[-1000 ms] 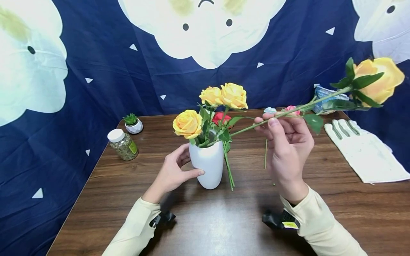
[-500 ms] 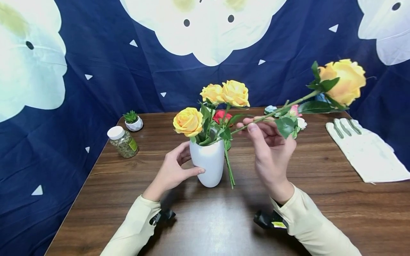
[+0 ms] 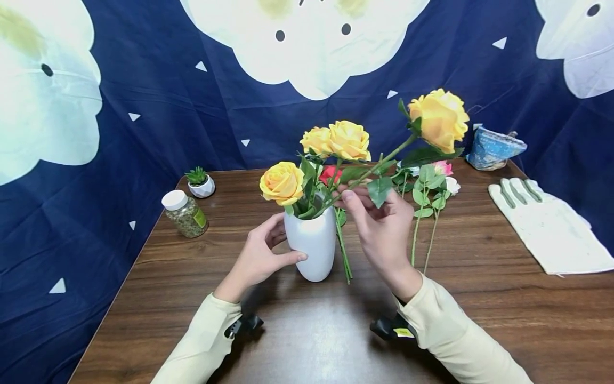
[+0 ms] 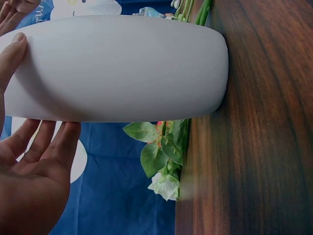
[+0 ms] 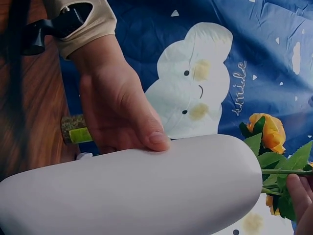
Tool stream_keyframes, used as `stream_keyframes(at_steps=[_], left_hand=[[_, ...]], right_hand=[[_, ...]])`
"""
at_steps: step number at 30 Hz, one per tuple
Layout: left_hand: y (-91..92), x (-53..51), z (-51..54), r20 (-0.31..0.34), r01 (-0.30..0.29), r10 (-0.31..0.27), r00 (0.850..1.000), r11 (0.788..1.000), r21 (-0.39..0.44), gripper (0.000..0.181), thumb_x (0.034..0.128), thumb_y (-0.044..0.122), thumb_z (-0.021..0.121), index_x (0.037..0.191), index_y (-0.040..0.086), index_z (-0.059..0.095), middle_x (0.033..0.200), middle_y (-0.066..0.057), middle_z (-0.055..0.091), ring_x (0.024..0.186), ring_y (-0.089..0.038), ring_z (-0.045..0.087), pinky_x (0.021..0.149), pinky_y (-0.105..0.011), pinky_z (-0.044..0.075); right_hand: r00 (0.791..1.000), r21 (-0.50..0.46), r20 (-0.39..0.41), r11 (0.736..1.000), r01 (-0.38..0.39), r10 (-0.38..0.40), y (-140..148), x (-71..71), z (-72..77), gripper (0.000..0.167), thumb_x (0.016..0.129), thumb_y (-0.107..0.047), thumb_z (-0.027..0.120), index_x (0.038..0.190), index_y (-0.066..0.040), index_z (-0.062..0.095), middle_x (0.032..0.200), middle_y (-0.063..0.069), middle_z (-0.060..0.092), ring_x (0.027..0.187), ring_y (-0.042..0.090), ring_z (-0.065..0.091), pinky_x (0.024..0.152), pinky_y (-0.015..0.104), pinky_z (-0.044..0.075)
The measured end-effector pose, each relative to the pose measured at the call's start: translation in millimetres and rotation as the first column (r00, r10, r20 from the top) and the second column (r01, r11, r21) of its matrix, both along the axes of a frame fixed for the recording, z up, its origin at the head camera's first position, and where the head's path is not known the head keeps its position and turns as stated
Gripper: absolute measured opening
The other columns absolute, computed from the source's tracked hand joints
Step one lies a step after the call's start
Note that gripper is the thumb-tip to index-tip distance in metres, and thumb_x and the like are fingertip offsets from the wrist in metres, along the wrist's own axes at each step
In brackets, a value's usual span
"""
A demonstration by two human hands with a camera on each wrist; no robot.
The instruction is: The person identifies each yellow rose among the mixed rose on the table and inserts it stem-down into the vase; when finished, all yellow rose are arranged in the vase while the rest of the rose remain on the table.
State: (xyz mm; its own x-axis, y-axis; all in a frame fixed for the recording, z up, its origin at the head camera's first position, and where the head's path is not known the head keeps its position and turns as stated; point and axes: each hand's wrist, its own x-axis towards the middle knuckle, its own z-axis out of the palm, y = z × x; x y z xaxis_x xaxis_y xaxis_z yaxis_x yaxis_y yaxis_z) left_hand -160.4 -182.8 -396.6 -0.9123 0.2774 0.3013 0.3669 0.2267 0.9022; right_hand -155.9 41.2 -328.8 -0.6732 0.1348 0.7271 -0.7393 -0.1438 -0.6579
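My left hand [image 3: 256,256] holds the white vase [image 3: 312,248] upright on the table, thumb in front and fingers round the far side. Several yellow roses [image 3: 282,183] stand in the vase. With thumb and fingertips, my right hand [image 3: 384,229] pinches the stem of another yellow rose [image 3: 438,120], slanted up to the right; its lower end runs into the vase's mouth. A red flower [image 3: 330,175] shows among the leaves; I cannot tell whether it is inside the vase. In the right wrist view, the right hand's fingers [image 5: 301,196] are at the stems beyond the vase's rim.
Loose stems [image 3: 344,261] lie beside the vase. Behind the right hand are a pink flower [image 3: 442,168] and a white flower [image 3: 452,185]. A white glove [image 3: 551,229] and blue bag [image 3: 494,149] are right; a lidded jar [image 3: 186,216] and potted succulent [image 3: 200,184] are left.
My right hand has moved left toward the vase, and the rose it pinches has swung left and become steeper. The left hand keeps its hold on the vase.
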Motion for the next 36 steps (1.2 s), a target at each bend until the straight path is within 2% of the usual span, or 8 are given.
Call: stream_keyframes(at_steps=[11, 16, 21, 24, 26, 28, 33, 36], left_hand=[[0.4, 1.1, 2.3, 0.001, -0.001, 0.001, 1.0, 1.0, 0.008, 0.076, 0.0766, -0.003, 0.088, 0.144, -0.002, 0.053, 0.131, -0.021, 0.068, 0.122, -0.031, 0.065, 0.106, -0.037, 0.054], [0.3, 0.5, -0.6, 0.002, 0.005, -0.005, 1.0, 1.0, 0.002, 0.076, 0.0773, -0.001, 0.088, 0.144, -0.002, 0.053, 0.132, -0.021, 0.067, 0.123, -0.033, 0.065, 0.106, -0.038, 0.054], [1.6, 0.7, -1.2, -0.005, 0.005, -0.005, 1.0, 1.0, 0.007, 0.075, 0.0769, -0.003, 0.088, 0.144, -0.003, 0.053, 0.132, -0.021, 0.067, 0.123, -0.034, 0.065, 0.105, -0.038, 0.054], [1.9, 1.0, -1.2, -0.01, 0.004, -0.004, 1.0, 1.0, 0.011, 0.075, 0.0768, -0.003, 0.088, 0.143, -0.004, 0.053, 0.131, -0.022, 0.067, 0.122, -0.034, 0.066, 0.104, -0.037, 0.055], [1.7, 1.2, -1.6, -0.014, 0.005, -0.005, 1.0, 1.0, 0.014, 0.074, 0.0766, -0.003, 0.088, 0.143, -0.004, 0.053, 0.131, -0.022, 0.067, 0.121, -0.033, 0.066, 0.104, -0.036, 0.055], [1.3, 1.2, -1.5, -0.017, 0.004, -0.004, 1.0, 1.0, 0.01, 0.075, 0.0765, -0.003, 0.088, 0.143, -0.004, 0.054, 0.131, -0.021, 0.067, 0.121, -0.033, 0.066, 0.104, -0.036, 0.055], [0.5, 0.2, -0.5, -0.024, 0.004, -0.004, 1.0, 1.0, 0.001, 0.075, 0.0766, -0.003, 0.088, 0.143, -0.002, 0.054, 0.133, -0.02, 0.067, 0.122, -0.032, 0.066, 0.104, -0.037, 0.055], [0.4, 0.0, 0.1, -0.02, 0.005, -0.005, 1.0, 1.0, -0.002, 0.075, 0.0768, -0.003, 0.088, 0.144, -0.002, 0.053, 0.133, -0.02, 0.066, 0.123, -0.032, 0.065, 0.104, -0.037, 0.055]], right_hand=[[0.997, 0.037, 0.078, 0.999, 0.002, -0.005, -6.6, -4.3, 2.4, 0.013, 0.089, 0.016, 0.065, 0.099, 0.024, 0.062, 0.093, 0.042, 0.068, 0.08, 0.003, 0.074, 0.074, 0.03, 0.065], [0.989, 0.06, 0.148, 0.998, -0.014, 0.005, -9.5, -3.3, 0.3, 0.013, 0.088, 0.015, 0.067, 0.098, 0.021, 0.064, 0.093, 0.037, 0.071, 0.08, 0.004, 0.074, 0.073, 0.03, 0.065], [0.976, 0.109, 0.218, 0.994, -0.016, -0.008, -9.0, -2.3, 1.3, 0.012, 0.087, 0.01, 0.07, 0.097, 0.017, 0.068, 0.093, 0.032, 0.073, 0.082, 0.002, 0.074, 0.076, 0.025, 0.063], [0.97, 0.173, 0.239, 0.985, 0.008, -0.049, -7.2, -1.8, 3.3, 0.012, 0.087, 0.008, 0.072, 0.097, 0.014, 0.07, 0.091, 0.029, 0.074, 0.079, -0.001, 0.072, 0.076, 0.022, 0.062], [0.969, 0.213, 0.235, 0.977, 0.029, -0.08, -5.4, -0.6, 4.2, 0.011, 0.086, 0.007, 0.073, 0.095, 0.013, 0.072, 0.088, 0.026, 0.075, 0.077, -0.002, 0.071, 0.075, 0.02, 0.061], [0.973, 0.248, 0.198, 0.967, 0.063, -0.114, -4.1, 0.1, 4.6, 0.01, 0.085, 0.006, 0.074, 0.094, 0.011, 0.073, 0.087, 0.024, 0.075, 0.076, -0.003, 0.069, 0.073, 0.019, 0.061], [0.988, 0.302, 0.049, 0.945, 0.125, -0.146, -1.7, -1.7, 4.4, 0.009, 0.085, 0.007, 0.072, 0.092, 0.008, 0.077, 0.083, 0.019, 0.075, 0.074, 0.006, 0.07, 0.07, 0.021, 0.061], [0.985, 0.372, -0.05, 0.913, 0.169, -0.162, -0.2, -3.7, 1.0, 0.006, 0.083, 0.005, 0.074, 0.087, 0.004, 0.078, 0.079, 0.015, 0.075, 0.07, 0.015, 0.07, 0.063, 0.023, 0.058]])
